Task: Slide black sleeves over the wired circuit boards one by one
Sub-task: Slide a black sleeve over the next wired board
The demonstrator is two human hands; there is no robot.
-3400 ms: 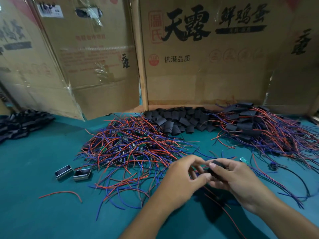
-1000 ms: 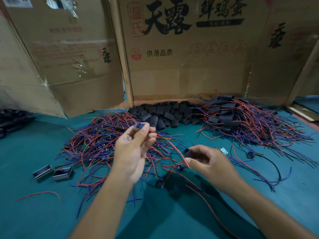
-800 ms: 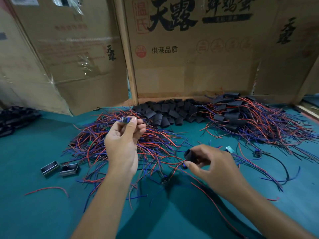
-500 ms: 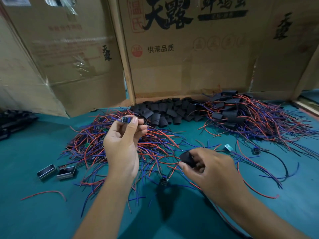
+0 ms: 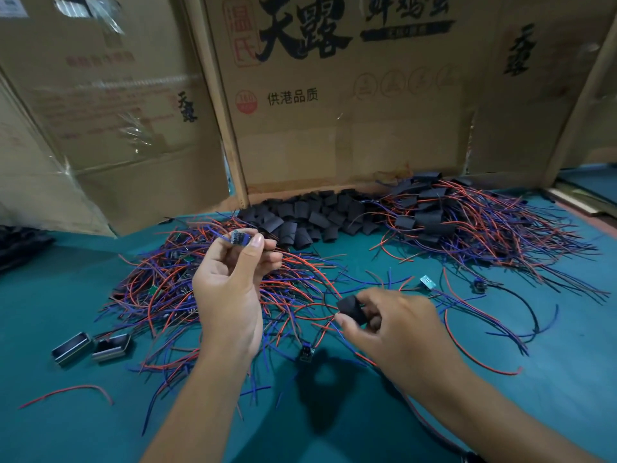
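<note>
My left hand (image 5: 230, 289) is raised over the wire tangle and pinches a small blue circuit board (image 5: 239, 236) between thumb and fingertips; its wires trail down behind the palm. My right hand (image 5: 397, 325) sits lower and to the right, gripping a black sleeve (image 5: 351, 308) with red and blue wires running into it. A pile of bare wired boards (image 5: 187, 289) lies left of centre. Loose black sleeves (image 5: 310, 218) are heaped at the back. Sleeved boards with wires (image 5: 444, 222) lie at the back right.
Cardboard boxes (image 5: 334, 105) wall off the back of the teal table (image 5: 66, 429). Two small metal cases (image 5: 90, 347) lie at the left, a loose red wire (image 5: 66, 392) in front of them. A bare board (image 5: 427, 281) and dark connectors lie to the right.
My hands, together on a sleeve 3.4 s ago, have separated. The left lifted a board from the tangle and holds it up; the right kept the sleeve and drifted slightly lower.
</note>
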